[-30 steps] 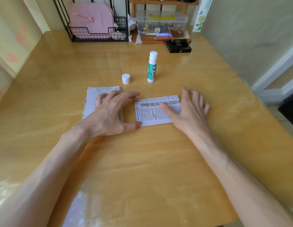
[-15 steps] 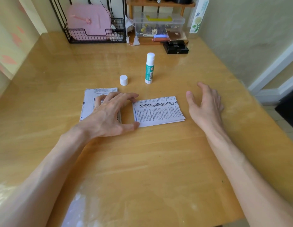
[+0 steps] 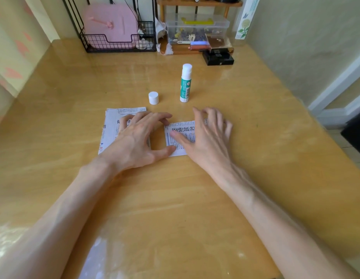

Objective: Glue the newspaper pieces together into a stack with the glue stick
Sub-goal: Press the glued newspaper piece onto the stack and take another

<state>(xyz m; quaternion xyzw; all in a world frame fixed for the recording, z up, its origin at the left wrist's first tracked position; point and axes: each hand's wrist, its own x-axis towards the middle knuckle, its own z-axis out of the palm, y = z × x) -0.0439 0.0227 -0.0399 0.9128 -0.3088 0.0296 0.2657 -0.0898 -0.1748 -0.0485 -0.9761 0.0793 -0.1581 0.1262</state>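
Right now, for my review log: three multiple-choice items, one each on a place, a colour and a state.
1. Where is the white cap? A) left of the glue stick B) on it C) behind it
2. The glue stick's label is: A) red B) green C) blue
3. The glue stick is: A) lying down B) capped C) upright, uncapped
Answers: 1 A, it stands apart, to the left; 2 B, green body shows; 3 C, it stands, tip bare.
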